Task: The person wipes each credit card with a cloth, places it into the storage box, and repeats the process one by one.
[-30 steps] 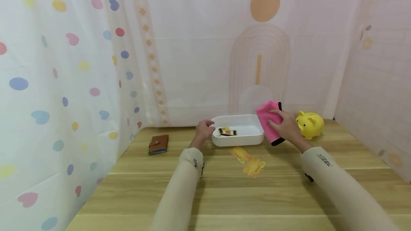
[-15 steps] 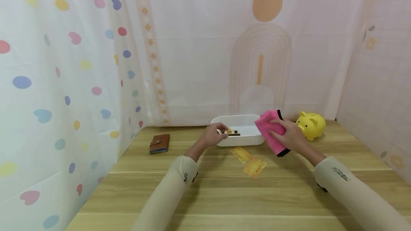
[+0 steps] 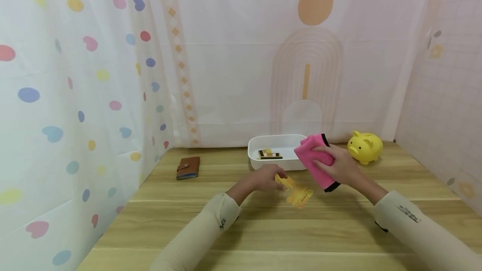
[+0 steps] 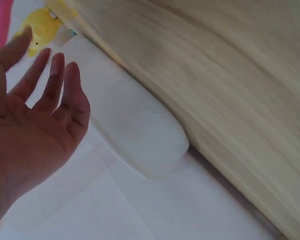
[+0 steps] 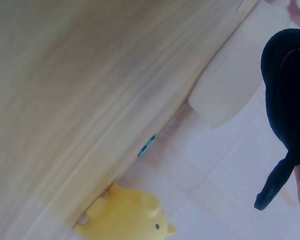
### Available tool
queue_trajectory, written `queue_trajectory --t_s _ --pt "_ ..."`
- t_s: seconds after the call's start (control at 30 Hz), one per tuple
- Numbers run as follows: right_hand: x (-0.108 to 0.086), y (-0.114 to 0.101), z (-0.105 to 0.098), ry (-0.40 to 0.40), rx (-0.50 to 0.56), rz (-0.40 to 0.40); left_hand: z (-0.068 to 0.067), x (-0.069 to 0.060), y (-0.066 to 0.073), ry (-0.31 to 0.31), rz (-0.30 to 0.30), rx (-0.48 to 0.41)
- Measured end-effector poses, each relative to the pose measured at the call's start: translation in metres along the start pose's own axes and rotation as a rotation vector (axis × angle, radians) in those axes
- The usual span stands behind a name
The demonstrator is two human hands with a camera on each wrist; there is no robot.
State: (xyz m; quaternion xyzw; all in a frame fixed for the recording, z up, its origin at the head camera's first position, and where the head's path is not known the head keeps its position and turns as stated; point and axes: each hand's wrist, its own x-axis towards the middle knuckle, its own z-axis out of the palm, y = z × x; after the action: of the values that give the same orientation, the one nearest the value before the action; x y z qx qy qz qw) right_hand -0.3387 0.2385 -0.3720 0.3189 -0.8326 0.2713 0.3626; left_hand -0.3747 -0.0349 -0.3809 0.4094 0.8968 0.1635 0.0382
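Observation:
My left hand (image 3: 268, 177) is at two yellow-orange cards (image 3: 299, 196) on the table in front of a white basin (image 3: 278, 164). Its fingers reach over the farther card (image 3: 285, 180). Seen from the left wrist, the hand (image 4: 45, 110) has loosely bent, spread fingers and nothing in its palm. With thumb and fingers my right hand (image 3: 340, 164) grips a folded pink cloth (image 3: 314, 160) with black trim, above the table at the basin's right end. From the right wrist, mostly the cloth's black edge (image 5: 277, 95) shows. Small black, white and gold pieces (image 3: 269, 154) lie inside the basin.
A yellow piggy bank (image 3: 365, 147) stands at the back right of the wooden table (image 3: 233, 237). On the left lies a brown snap wallet (image 3: 188, 168). Printed curtains (image 3: 226, 74) hang behind and beside the table.
My left hand has moved from the basin's left end, past its front, down to the yellow cards. The right hand has brought the pink cloth slightly nearer and lower.

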Motion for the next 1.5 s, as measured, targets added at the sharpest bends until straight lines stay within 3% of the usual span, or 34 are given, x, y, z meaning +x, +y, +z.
queue_trajectory --t_s 0.2,0.4,0.53,0.73,0.8,1.0,1.3,1.5 --pt "-0.005 0.000 0.001 0.010 0.035 -0.013 0.009 0.005 -0.008 -0.029 -0.052 0.053" --pt "-0.008 0.005 0.001 0.020 0.041 -0.004 0.012 0.005 -0.013 -0.070 -0.048 0.114" --pt "-0.007 0.006 -0.001 0.010 0.025 -0.011 0.010 0.001 -0.015 -0.093 -0.064 0.047" --pt "-0.002 0.006 -0.005 0.017 -0.020 -0.009 0.002 0.000 -0.019 -0.005 -0.099 -0.111" --pt "-0.002 0.005 -0.005 0.002 -0.028 0.000 0.001 0.001 -0.019 0.002 -0.106 -0.107" --pt "-0.001 0.002 -0.002 -0.050 0.001 0.013 0.007 0.004 -0.025 -0.077 -0.144 0.008" --pt "0.000 -0.001 0.000 -0.031 -0.010 0.004 0.007 0.006 -0.034 -0.131 -0.234 -0.125" --pt "0.000 -0.002 0.001 -0.019 -0.031 -0.020 0.006 0.004 -0.031 -0.149 -0.245 -0.109"
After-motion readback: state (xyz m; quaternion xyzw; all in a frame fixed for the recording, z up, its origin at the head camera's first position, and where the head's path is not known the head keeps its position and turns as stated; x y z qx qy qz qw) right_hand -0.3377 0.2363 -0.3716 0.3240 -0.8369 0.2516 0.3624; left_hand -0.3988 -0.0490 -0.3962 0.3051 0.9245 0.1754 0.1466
